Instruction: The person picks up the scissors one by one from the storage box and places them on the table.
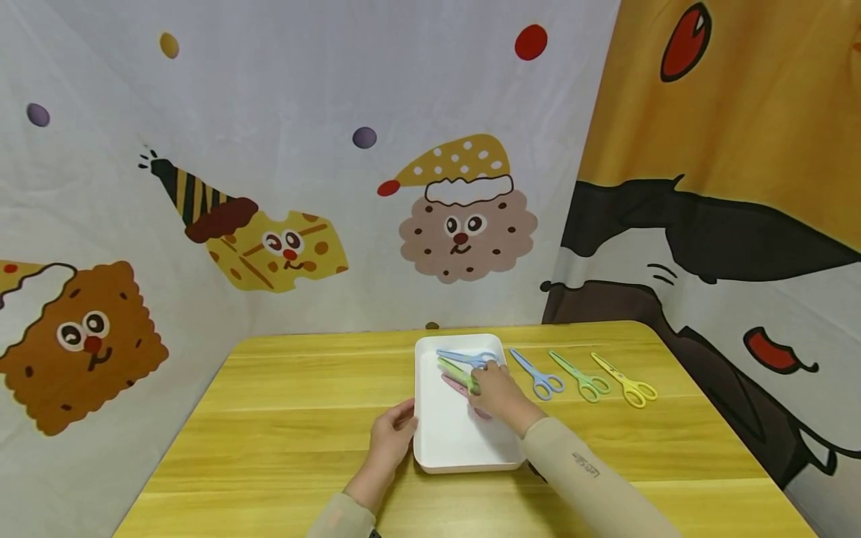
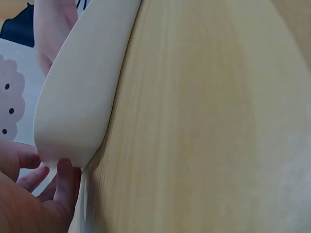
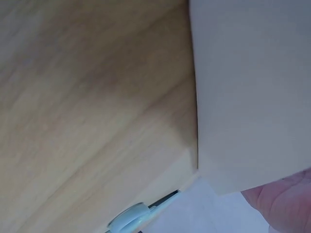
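My right hand [image 1: 498,394] is inside the white tray [image 1: 457,441], its fingers pinching green scissors [image 1: 457,373] near the handles. Pink scissors [image 1: 454,385] lie partly under that hand, and blue scissors [image 1: 464,358] lie beyond it in the tray. The fingers hide most of the handles. At the tray's left side, my left hand [image 1: 392,435] holds the wall with bent fingers. The left wrist view shows those fingers [image 2: 63,182] against the tray's outer side. In the right wrist view the tray's wall [image 3: 252,97] covers most of the right hand [image 3: 289,201].
Right of the tray, blue scissors [image 1: 536,376], green scissors [image 1: 578,377] and yellow scissors [image 1: 624,381] lie in a row on the wooden table [image 1: 289,418]. A cartoon-printed curtain [image 1: 303,149] hangs behind the table's far edge.
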A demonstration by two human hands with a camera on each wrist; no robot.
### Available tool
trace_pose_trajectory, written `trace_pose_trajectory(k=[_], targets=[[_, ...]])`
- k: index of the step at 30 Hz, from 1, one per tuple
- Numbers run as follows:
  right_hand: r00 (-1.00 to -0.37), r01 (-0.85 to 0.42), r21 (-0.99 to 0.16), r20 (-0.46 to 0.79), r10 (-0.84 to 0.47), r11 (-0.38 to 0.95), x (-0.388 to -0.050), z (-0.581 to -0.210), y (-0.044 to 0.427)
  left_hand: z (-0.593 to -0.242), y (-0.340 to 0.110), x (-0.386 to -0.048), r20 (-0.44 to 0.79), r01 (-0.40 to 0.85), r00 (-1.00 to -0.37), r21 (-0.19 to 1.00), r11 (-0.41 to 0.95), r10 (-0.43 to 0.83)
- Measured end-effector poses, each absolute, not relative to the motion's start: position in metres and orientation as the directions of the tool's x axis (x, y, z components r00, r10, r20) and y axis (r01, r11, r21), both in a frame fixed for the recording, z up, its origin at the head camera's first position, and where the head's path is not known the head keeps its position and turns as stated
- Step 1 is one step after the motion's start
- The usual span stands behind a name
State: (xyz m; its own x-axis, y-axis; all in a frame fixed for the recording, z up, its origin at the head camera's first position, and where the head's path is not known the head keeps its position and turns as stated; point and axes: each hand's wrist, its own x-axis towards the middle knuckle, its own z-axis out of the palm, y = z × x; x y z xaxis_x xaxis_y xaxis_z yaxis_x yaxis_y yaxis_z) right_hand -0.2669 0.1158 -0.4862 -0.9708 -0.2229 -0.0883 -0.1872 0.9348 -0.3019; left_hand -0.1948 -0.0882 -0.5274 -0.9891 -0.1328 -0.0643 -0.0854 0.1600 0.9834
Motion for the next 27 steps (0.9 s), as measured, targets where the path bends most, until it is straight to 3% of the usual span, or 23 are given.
trace_pose_trajectory(k=[9, 21, 27], targets=[[-0.973, -0.193, -0.260, -0.072, -0.219, 0.946, -0.263, -0.481, 0.116, -0.528, -0.089, -0.195, -0.069, -0.090, -0.988, 0.983, 0.158, -0.138], [-0.970, -0.228, -0.348, 0.007, -0.241, 0.909, -0.256, -0.472, 0.128, -0.524, -0.088, -0.193, -0.057, -0.081, -0.988, 0.983, 0.167, -0.143], [-0.972, -0.229, -0.334, 0.026, -0.234, 0.914, -0.254, -0.470, 0.135, -0.525, -0.088, -0.194, -0.059, -0.082, -0.988, 0.982, 0.167, -0.140]])
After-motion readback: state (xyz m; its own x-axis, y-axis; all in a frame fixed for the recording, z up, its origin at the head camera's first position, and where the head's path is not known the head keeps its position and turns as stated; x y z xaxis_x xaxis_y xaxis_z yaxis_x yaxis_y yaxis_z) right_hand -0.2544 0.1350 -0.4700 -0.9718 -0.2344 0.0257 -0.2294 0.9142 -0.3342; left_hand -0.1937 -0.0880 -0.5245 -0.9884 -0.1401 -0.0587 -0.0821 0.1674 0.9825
